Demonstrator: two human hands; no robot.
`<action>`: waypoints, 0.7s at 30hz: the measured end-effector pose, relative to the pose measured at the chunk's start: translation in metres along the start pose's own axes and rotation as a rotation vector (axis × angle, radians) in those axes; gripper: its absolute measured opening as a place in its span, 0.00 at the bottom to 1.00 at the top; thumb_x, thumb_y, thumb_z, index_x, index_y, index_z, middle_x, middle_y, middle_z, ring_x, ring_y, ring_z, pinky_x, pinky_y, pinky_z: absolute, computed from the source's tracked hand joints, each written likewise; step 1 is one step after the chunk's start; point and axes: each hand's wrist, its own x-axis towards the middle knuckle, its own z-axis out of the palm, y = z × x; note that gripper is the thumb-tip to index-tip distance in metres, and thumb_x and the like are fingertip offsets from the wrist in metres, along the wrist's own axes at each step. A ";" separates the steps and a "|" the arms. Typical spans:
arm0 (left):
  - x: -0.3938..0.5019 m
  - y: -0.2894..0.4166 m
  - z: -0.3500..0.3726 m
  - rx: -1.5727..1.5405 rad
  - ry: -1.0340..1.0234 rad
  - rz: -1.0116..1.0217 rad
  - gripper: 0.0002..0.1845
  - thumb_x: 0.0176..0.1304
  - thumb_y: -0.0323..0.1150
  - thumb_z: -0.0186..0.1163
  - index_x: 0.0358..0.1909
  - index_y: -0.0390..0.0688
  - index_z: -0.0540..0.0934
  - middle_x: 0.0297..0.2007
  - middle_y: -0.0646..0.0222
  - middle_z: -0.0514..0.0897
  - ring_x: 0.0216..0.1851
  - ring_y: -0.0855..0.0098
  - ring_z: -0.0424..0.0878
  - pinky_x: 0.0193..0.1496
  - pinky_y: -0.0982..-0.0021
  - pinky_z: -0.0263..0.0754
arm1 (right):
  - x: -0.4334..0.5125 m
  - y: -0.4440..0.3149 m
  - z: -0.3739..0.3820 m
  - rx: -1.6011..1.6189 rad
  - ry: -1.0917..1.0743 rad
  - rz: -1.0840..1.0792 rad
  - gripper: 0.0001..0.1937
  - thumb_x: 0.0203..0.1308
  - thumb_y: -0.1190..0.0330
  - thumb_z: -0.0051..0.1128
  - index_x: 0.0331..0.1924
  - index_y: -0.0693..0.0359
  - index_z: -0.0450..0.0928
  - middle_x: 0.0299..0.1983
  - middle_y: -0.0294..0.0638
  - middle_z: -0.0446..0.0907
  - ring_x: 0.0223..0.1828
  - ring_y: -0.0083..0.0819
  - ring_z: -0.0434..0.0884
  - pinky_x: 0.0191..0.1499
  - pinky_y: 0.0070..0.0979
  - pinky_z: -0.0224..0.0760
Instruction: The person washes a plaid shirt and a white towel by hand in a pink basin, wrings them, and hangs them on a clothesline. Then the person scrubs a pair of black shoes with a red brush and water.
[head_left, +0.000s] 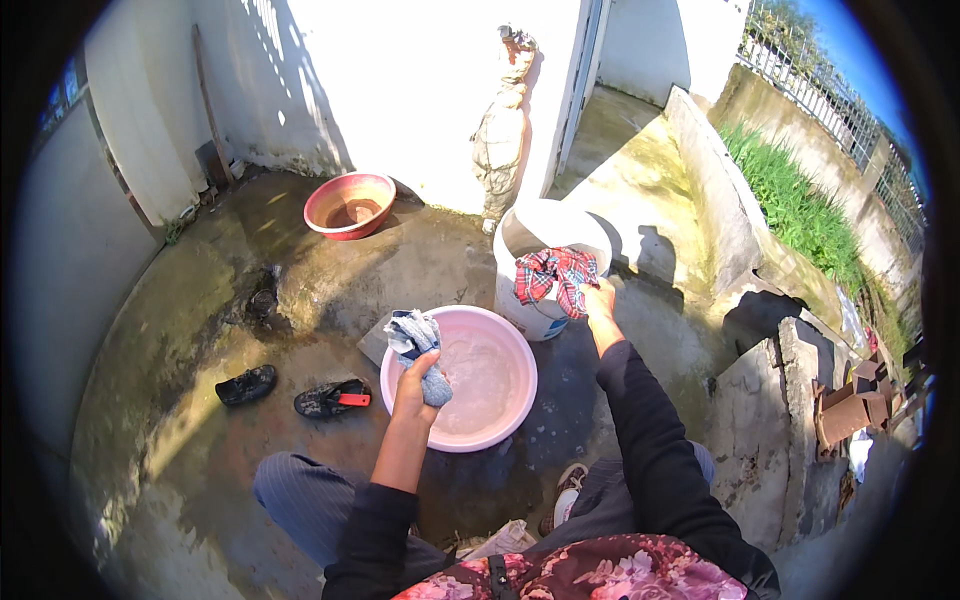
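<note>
My left hand (416, 388) is closed around a bunched grey-blue cloth (414, 335), held over the left side of a pink plastic basin (525, 409). Cloudy, sudsy water (480, 375) stands in the basin. With my right hand (599, 301) I grip a red plaid cloth (555, 276) at its right end; it lies over the near rim of a white plastic bucket (517, 307). The bucket stands just behind the basin, to the right. What the bucket holds cannot be seen.
A red basin (352, 231) stands near the white wall. Left of the pink basin lie two black shoes, one (246, 385) farther left, the other (322, 401) with a red-handled object (355, 400) on it. A concrete ledge (750, 435) and cardboard (851, 409) are at right.
</note>
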 end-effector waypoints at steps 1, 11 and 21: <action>-0.003 0.006 -0.011 0.005 0.045 0.030 0.15 0.52 0.35 0.67 0.40 0.46 0.76 0.24 0.68 0.77 0.22 0.71 0.76 0.23 0.69 0.72 | -0.016 -0.029 0.013 0.171 -0.040 0.026 0.17 0.46 0.78 0.64 0.45 0.69 0.79 0.37 0.41 0.83 0.36 0.27 0.80 0.40 0.24 0.74; -0.006 0.044 0.014 0.033 -0.021 0.013 0.13 0.53 0.37 0.67 0.37 0.47 0.77 0.24 0.68 0.79 0.23 0.71 0.77 0.24 0.70 0.73 | -0.058 -0.214 -0.080 0.763 -0.418 -0.176 0.14 0.60 0.77 0.54 0.50 0.70 0.73 0.44 0.42 0.81 0.42 0.27 0.82 0.47 0.23 0.76; 0.040 0.061 0.006 0.051 -0.074 -0.065 0.14 0.58 0.37 0.63 0.45 0.45 0.77 0.31 0.66 0.81 0.30 0.70 0.79 0.33 0.67 0.77 | -0.150 -0.192 -0.062 1.078 -0.730 0.218 0.22 0.59 0.78 0.49 0.60 0.68 0.67 0.53 0.45 0.77 0.53 0.32 0.78 0.57 0.31 0.72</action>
